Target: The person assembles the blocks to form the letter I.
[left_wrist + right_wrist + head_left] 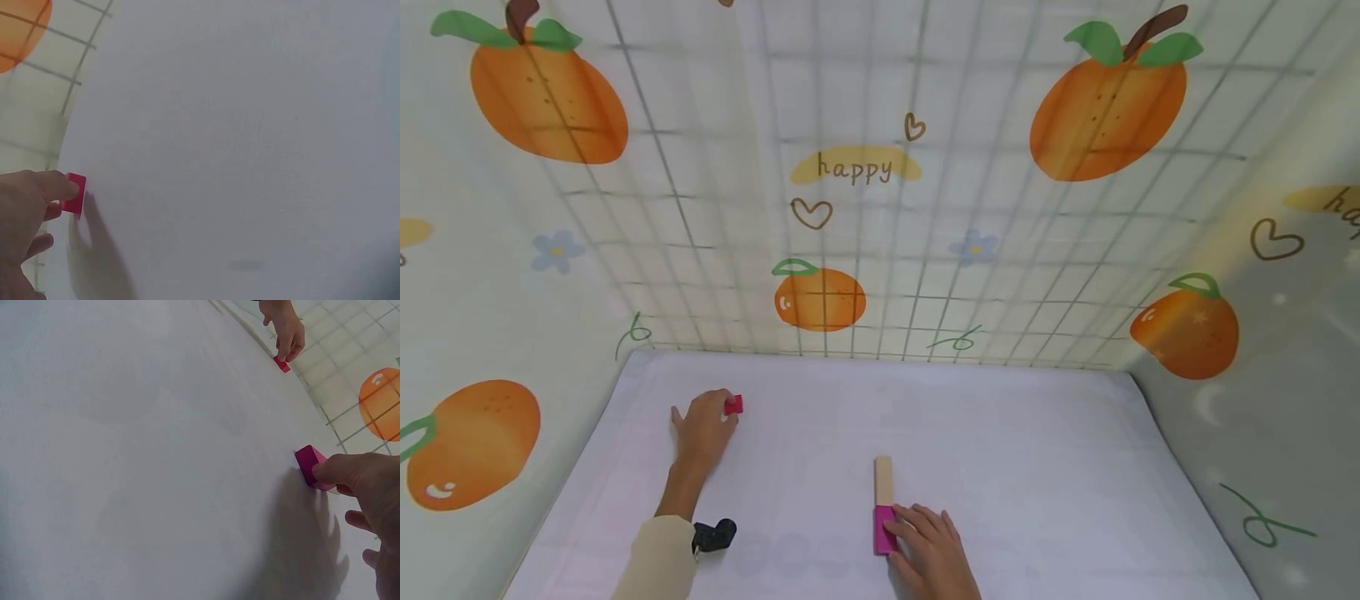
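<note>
At bottom edge of head view: right hand [936,546], back uppermost, fingers loosely bent and slightly apart. Pinching purple block [880,538] lightly, thumb and forefinger drawn in about its near end and right side; contact of remaining fingers not clear. Purple block lying on table [1060,467], near side, just left of right hand, long side running away from camera.

In line beyond: wood block [883,481], pale, similar width, near end against far end of purple block. Clear of both hands.

Farther off, toward far left part of table: left hand [702,429], arm stretched forward. Thumb and forefinger closed down on red block [737,405]; other fingers clear of it, somewhat spread. Red block small, at right side of left hand, well apart from purple and wood blocks. Contact of red block with table: not determinable.

At left wrist: black device [715,535], beside cuff of beige sleeve [658,557].

Behind and at both sides of table: cloth wall [887,225], pale, printed with oranges, hearts, blue flowers and the word "happy"; grid lines on back part.
</note>
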`<state>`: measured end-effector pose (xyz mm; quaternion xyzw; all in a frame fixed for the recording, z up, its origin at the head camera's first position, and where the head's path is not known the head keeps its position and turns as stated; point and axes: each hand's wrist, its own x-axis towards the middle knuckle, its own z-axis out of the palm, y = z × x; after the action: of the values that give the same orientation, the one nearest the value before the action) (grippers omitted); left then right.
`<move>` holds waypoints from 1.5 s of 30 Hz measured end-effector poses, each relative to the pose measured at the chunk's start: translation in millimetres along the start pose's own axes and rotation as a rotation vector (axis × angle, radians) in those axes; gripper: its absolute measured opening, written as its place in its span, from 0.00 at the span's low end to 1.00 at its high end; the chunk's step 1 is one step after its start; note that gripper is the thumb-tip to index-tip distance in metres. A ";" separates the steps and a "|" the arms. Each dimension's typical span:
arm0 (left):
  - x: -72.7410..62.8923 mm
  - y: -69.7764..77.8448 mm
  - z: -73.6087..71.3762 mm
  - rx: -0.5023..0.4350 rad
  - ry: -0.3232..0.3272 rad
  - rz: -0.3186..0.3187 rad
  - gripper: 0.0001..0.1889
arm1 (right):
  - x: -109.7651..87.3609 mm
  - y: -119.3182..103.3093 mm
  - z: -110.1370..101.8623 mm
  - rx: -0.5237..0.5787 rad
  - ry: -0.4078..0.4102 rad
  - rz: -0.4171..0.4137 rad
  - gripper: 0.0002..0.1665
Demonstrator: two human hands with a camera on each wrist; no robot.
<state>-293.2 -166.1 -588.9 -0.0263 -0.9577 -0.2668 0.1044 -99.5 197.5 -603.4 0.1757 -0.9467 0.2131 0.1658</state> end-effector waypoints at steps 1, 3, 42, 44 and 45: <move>0.8 -1.0 0.0 0.004 -0.004 0.000 0.12 | -0.2 -0.5 -0.3 0.002 -0.003 0.003 0.21; 2.8 -3.0 0.4 0.020 -0.010 0.009 0.12 | -0.3 -1.9 -1.0 -0.001 -0.019 0.018 0.20; 17.1 54.4 3.0 0.066 -0.008 0.139 0.10 | 1.8 -8.0 -5.9 -0.019 -0.138 0.121 0.20; 17.8 61.5 5.0 0.063 -0.015 0.147 0.10 | 2.0 -8.5 -6.7 -0.022 -0.135 0.120 0.20; 18.1 65.2 6.1 0.063 -0.018 0.152 0.11 | 1.9 -8.8 -7.1 -0.020 -0.129 0.118 0.20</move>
<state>-305.0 -107.2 -557.2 -0.0984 -0.9617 -0.2278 0.1165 -95.9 192.9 -593.5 0.1313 -0.9662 0.2012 0.0933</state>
